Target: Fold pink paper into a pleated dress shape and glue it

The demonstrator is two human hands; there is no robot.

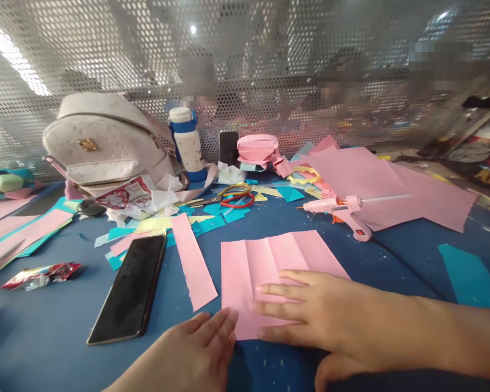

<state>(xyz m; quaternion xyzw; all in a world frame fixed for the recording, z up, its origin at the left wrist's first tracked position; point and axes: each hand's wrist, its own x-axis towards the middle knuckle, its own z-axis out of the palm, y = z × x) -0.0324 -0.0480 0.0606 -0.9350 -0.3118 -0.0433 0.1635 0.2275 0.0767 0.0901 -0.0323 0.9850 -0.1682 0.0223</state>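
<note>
A pink sheet of paper with several upright creases lies on the blue table in front of me. My right hand rests flat on its lower right part, fingers stretched out and a little spread. At the sheet's lower left edge, the fingertips of my left hand touch the paper; its fingers are extended side by side and its thumb is hidden. A narrow pink paper strip lies just left of the sheet. Beyond the sheet, to the right, a pink hot glue gun lies on its side.
A black phone lies left of the strip. Scissors rest on coloured paper scraps. Behind stand a white backpack and a bottle before a perforated metal panel. Large pink sheets lie at the right.
</note>
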